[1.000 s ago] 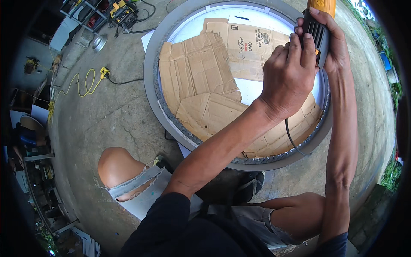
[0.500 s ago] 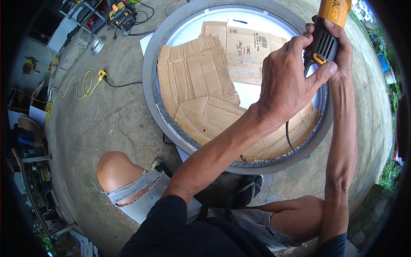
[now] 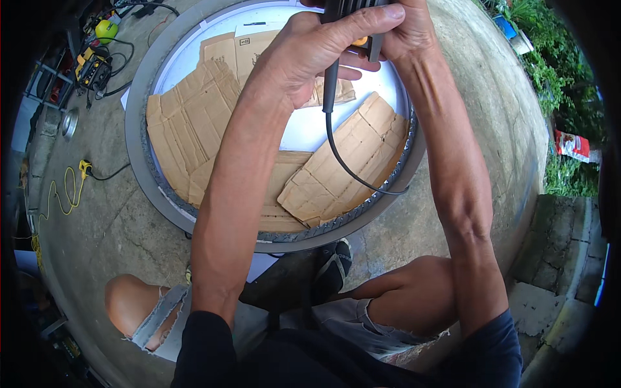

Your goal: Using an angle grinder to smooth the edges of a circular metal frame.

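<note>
Both my hands grip a corded power tool (image 3: 337,9) with a black vented rear end and a little yellow-orange on it; its front lies beyond the upper edge. My left hand (image 3: 299,57) wraps it from the left, thumb stretched across the housing and fingers showing underneath. From the right, my right hand (image 3: 412,35) closes round it, its fingers partly hidden. A black cord (image 3: 336,149) hangs from the tool down to the rim of a large grey round frame (image 3: 138,155). Inside that frame, cardboard pieces (image 3: 194,119) lie over a white panel (image 3: 304,134).
A thin dark pen-like item (image 3: 255,24) lies on the panel's far part. At left are a yellow-black machine (image 3: 92,68), a metal bowl (image 3: 70,123) and a yellow plug (image 3: 85,169) with its cord. My shoe (image 3: 335,266) is by the near rim. Plants (image 3: 550,71) grow at right.
My hands and the tool have moved left and up in the picture. The view has turned right, so the round frame sits further left. The cardboard at its near right now shows more fully.
</note>
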`<state>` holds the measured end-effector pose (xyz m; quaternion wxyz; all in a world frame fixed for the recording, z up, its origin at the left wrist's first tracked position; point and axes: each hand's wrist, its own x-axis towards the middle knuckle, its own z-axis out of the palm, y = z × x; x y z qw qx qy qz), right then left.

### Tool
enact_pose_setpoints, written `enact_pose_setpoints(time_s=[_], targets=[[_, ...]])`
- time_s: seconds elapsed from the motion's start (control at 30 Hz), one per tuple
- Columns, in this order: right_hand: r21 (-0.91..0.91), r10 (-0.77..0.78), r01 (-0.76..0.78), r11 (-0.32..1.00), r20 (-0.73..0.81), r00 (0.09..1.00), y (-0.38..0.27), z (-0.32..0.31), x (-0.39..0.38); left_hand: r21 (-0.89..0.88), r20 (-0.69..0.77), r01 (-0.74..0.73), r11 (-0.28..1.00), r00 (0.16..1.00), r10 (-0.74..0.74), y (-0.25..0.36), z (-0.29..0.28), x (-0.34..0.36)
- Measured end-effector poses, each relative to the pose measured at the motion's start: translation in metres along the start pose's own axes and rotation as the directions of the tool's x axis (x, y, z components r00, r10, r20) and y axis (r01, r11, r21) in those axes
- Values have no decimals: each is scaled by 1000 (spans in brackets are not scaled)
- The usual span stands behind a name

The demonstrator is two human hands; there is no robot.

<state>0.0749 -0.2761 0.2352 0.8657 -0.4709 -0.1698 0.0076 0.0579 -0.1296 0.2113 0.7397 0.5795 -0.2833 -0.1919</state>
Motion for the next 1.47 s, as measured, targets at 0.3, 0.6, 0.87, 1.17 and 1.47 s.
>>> enact_pose_setpoints(time_s=[0.3,0.6,0.87,1.17,1.47], targets=[[-95,-52,54,994,27,998,-22,1,-4,31,5,-49,998,999,49,27,18,7],[-643,-89,-154,750,-328,941,-80,34,-49,337,-173,20,941,984,41,33,66,2],[-456,-61,-201,867,-498,865,-85,-30,-121,556,-72,-198,807,956,284,-52,123,14],[-320,-77,-181,930,-651,755,-75,-105,-289,559,424,-268,785,906,7,-94,66,9],[198,134,20,980,-732,668,7,-147,-436,854,43,260,450,827,-560,-77,-117,-9]])
